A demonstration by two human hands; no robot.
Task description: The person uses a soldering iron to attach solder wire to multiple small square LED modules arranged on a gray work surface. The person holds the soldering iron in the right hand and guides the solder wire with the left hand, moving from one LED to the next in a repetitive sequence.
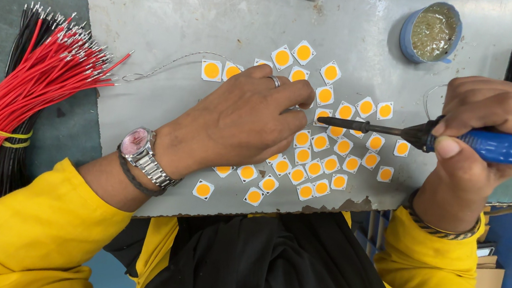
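Blue-handled soldering iron (408, 133) in right hand (482, 142) points toward left hand (246, 122).

Bright, even light; sharp focus throughout.
Soft short shadows under the hands (239, 121); dull sheen on the grey metal table (221, 15); edges bow slightly from wide lens.

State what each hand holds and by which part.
The right hand grips a blue-handled soldering iron by its handle. The left hand rests on small white square chips with yellow centres; any grip is hidden.
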